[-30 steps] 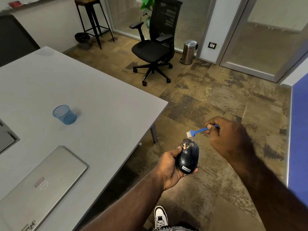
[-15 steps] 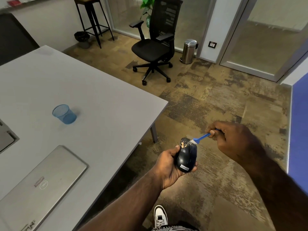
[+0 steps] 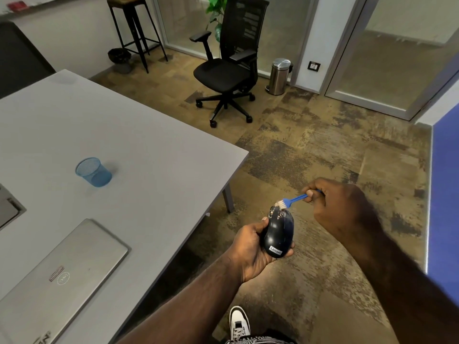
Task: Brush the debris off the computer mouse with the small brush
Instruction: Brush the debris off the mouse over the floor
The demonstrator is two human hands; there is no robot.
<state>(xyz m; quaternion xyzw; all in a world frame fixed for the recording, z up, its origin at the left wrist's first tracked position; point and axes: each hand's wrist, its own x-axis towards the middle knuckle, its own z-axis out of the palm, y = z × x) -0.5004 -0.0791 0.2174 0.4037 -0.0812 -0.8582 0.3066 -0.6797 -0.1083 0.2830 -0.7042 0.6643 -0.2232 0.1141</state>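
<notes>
My left hand [image 3: 250,247] grips a black computer mouse [image 3: 278,232] from below and the left, held over the floor beside the table corner. Pale crumbs of debris [image 3: 277,212] speckle the mouse's far end. My right hand [image 3: 340,212] pinches the handle of a small blue brush [image 3: 293,199]. Its white bristles touch the far end of the mouse, right at the debris.
A grey table [image 3: 139,155] fills the left, carrying a blue mesh cup [image 3: 93,172] and a closed silver laptop [image 3: 59,274]. A black office chair [image 3: 231,70], a steel bin [image 3: 279,75] and a tall stool [image 3: 135,28] stand further back on the mottled floor. My shoe [image 3: 239,322] is below.
The brush came down from above the mouse onto its far end and swept across it. Less debris shows on the mouse than one second ago. My left hand stayed put.
</notes>
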